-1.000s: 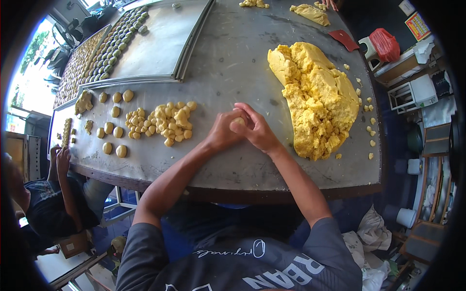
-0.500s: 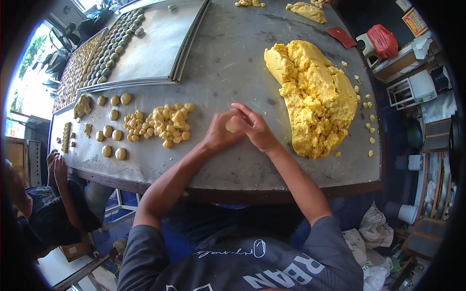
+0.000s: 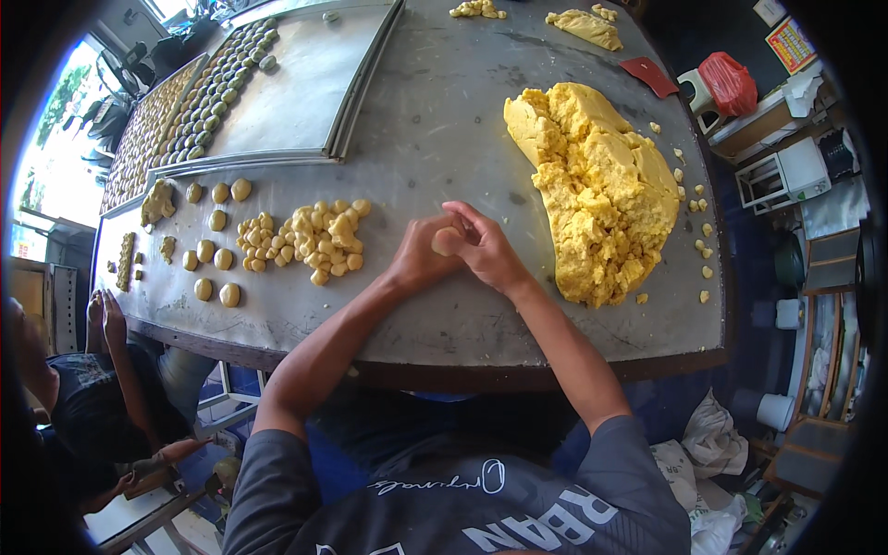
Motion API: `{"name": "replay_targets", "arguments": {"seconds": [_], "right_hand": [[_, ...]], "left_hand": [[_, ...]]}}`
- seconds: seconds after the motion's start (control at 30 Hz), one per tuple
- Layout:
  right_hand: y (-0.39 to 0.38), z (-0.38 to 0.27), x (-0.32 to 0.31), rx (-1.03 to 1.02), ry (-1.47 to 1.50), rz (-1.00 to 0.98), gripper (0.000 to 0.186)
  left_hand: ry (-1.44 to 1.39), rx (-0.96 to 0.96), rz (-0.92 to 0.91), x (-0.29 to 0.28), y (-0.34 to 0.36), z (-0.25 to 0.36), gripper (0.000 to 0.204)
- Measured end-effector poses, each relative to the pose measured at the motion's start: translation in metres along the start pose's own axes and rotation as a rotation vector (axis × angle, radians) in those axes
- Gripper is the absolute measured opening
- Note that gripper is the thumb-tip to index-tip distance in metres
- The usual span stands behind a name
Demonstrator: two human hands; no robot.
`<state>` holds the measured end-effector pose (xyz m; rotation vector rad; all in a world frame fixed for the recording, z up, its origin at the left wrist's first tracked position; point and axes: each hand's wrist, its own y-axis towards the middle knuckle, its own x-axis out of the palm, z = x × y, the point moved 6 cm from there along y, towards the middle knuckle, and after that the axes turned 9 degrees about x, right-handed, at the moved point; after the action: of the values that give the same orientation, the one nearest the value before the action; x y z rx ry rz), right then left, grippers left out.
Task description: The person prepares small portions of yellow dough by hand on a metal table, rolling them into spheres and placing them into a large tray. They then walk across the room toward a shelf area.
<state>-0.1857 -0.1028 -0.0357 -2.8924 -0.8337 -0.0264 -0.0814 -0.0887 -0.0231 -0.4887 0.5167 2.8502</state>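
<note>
My left hand (image 3: 418,254) and my right hand (image 3: 488,252) are cupped together above the steel table (image 3: 435,120), fingers curled around a pale dough ball, mostly hidden between the palms. My right thumb lies over it. Just left of them is a loose heap of small pale dough pieces (image 3: 324,236), with several larger rounded balls (image 3: 222,258) and irregular lumps (image 3: 157,208) farther left. A big crumbly mound of yellow dough (image 3: 601,203) lies to my right, with small bits along its outer side.
Metal trays (image 3: 277,102) with rows of small rounds cover the back left. Smaller dough lumps (image 3: 583,28) and a red scraper (image 3: 647,76) lie at the back. A co-worker (image 3: 92,398) works at the lower left, and another person's hand shows below them. The table's front edge (image 3: 481,375) crosses under my forearms.
My fingers and right thumb shift slightly around the dough while both hands stay together. The co-worker's hands move a little, and another hand has appeared at the lower left.
</note>
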Motion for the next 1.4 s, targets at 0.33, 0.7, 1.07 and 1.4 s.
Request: {"name": "replay_targets", "arguments": {"seconds": [0.33, 0.7, 1.07, 1.4], "right_hand": [[0.002, -0.002, -0.007, 0.054, 0.405, 0.029, 0.048], [0.010, 0.010, -0.042, -0.020, 0.480, 0.231, 0.043], [0.009, 0.002, -0.047, -0.098, 0.331, 0.327, 0.041], [0.006, 0.004, -0.050, -0.136, 0.266, 0.434, 0.053]], "left_hand": [[-0.001, 0.014, 0.026, -0.002, 0.003, 0.006, 0.025], [0.522, 0.003, -0.053, -0.051, 0.016, 0.016, 0.042], [0.653, 0.135, -0.067, -0.056, 0.018, 0.026, 0.074], [0.943, 0.086, -0.132, -0.012, 0.007, -0.002, 0.091]]}}
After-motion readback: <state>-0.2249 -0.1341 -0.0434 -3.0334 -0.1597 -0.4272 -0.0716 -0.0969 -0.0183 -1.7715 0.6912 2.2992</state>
